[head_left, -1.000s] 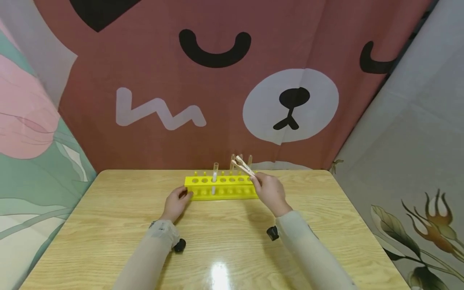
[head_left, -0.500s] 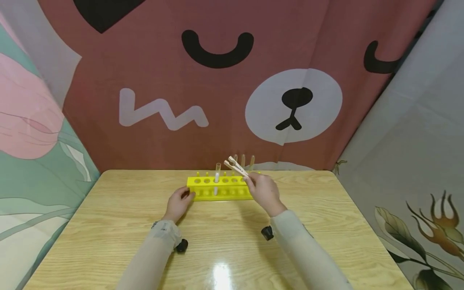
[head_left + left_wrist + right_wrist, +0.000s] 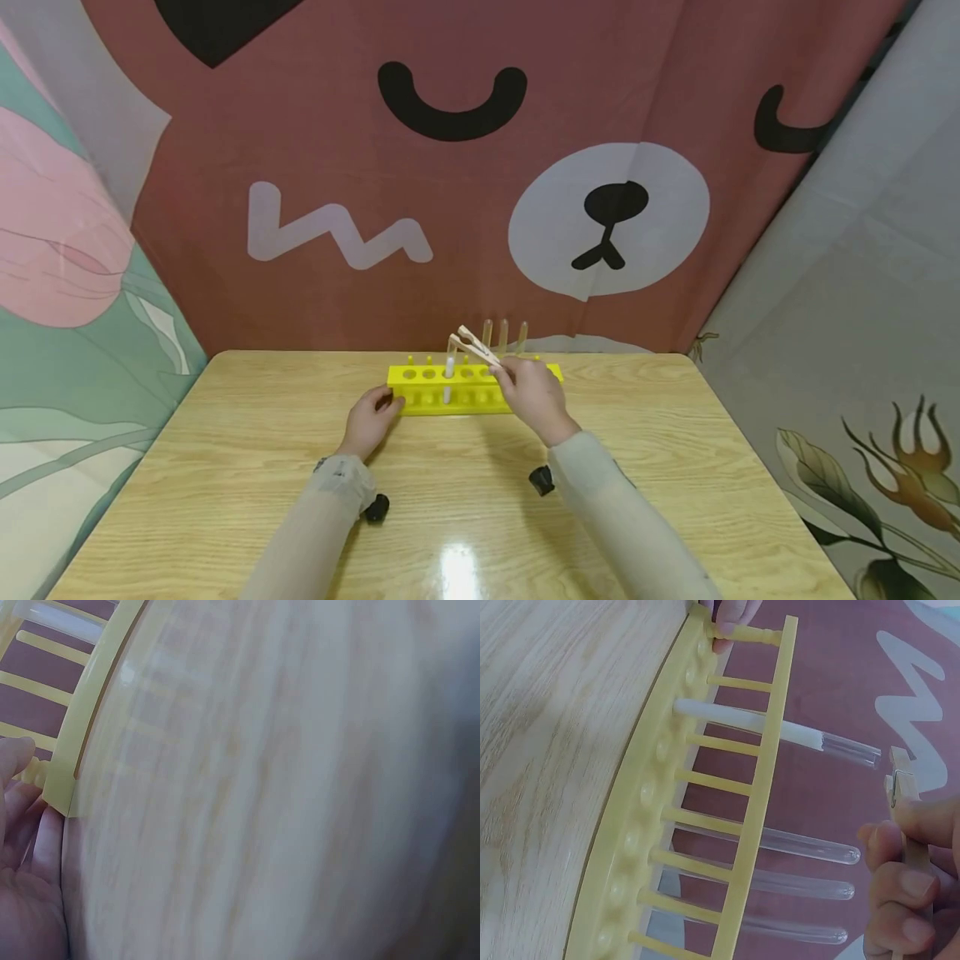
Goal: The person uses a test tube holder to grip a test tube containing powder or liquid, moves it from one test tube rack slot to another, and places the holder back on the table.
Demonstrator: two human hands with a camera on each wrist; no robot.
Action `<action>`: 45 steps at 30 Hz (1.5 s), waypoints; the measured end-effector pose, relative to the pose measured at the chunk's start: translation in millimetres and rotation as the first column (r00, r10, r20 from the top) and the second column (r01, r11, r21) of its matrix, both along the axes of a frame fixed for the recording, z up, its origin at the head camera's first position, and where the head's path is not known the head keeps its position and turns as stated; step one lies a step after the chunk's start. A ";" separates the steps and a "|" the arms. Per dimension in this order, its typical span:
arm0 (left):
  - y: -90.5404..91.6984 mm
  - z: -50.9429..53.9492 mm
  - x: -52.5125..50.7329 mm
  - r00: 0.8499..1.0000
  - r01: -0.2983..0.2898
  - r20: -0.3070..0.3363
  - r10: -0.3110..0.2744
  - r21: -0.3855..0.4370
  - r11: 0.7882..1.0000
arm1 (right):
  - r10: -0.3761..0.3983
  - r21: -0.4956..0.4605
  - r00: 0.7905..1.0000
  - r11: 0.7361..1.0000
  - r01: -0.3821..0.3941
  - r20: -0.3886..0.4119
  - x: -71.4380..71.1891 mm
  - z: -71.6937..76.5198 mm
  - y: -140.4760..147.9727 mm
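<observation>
The left hand (image 3: 369,421) is closed in, thumb and fingers gripping the ribbed end post (image 3: 748,634) at the left end of the yellow rack (image 3: 450,409). The rack is smooth, moulded material, with round holes through its long top bar and a row of rounded forms along its base. In the third hole from the left stands the filled tube (image 3: 449,367), a clear, slim cylinder holding opaque white up past the top bar. To its right comes the wooden clamp (image 3: 904,787), pale and straight-sided with a wire spring, its ends parted in a narrow V. Next, three clear tubes (image 3: 504,336) rise at the rack's back, rounded ends up. The right hand (image 3: 534,398) holds the clamp with thumb and curled fingers.

The right wrist view shows a small gap between clamp and tube mouth. The rack stands near the back edge of the glossy wood-grain table (image 3: 465,492), the printed curtain (image 3: 360,308) just behind. Open tabletop spreads between the forearms; both side edges lie well apart from the rack.
</observation>
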State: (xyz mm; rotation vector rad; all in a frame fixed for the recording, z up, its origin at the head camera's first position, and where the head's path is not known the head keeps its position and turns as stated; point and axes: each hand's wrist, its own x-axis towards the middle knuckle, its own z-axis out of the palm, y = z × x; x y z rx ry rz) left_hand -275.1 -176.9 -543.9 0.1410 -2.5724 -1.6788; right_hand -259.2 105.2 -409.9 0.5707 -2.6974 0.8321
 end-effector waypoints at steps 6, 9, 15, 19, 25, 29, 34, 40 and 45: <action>-1.0 -0.4 -0.6 1.000 0.001 -0.010 -0.001 0.000 1.000 | -0.005 0.021 0.999 1.000 0.004 0.034 -3.6 2.6 -6.3; -1.3 -0.7 -0.4 1.000 0.003 -0.012 -0.003 -0.003 1.000 | -0.004 0.018 0.998 1.000 0.003 0.057 -5.7 4.4 -9.0; -0.6 0.7 0.6 1.000 0.003 -0.013 -0.003 -0.006 1.000 | -0.014 0.023 0.996 1.000 0.012 0.092 -9.0 4.9 -12.9; 0.2 1.3 1.3 1.000 0.001 -0.011 -0.001 -0.014 1.000 | -0.018 0.011 0.993 1.000 0.017 0.113 -10.4 4.1 -14.4; 0.6 1.8 1.8 1.000 0.002 -0.014 -0.003 -0.010 1.000 | -0.019 -0.004 0.989 1.000 0.020 0.150 -10.6 5.8 -15.6; 0.3 1.0 0.9 1.000 0.002 -0.018 -0.002 -0.012 1.000 | -0.018 -0.005 0.987 1.000 0.019 0.157 -10.6 6.9 -15.4; 0.0 0.6 0.2 1.000 0.002 -0.012 -0.003 -0.018 1.000 | -0.010 -0.015 0.989 1.000 0.012 0.145 -11.1 6.5 -15.6; -0.8 -0.5 -0.4 1.000 0.008 -0.017 -0.008 -0.011 1.000 | -0.005 -0.020 0.987 1.000 0.008 0.158 -11.4 7.7 -16.2; -0.9 -1.0 -0.8 1.000 0.009 -0.018 -0.009 -0.012 1.000 | 0.004 -0.014 0.988 1.000 -0.002 0.155 -11.6 9.0 -15.2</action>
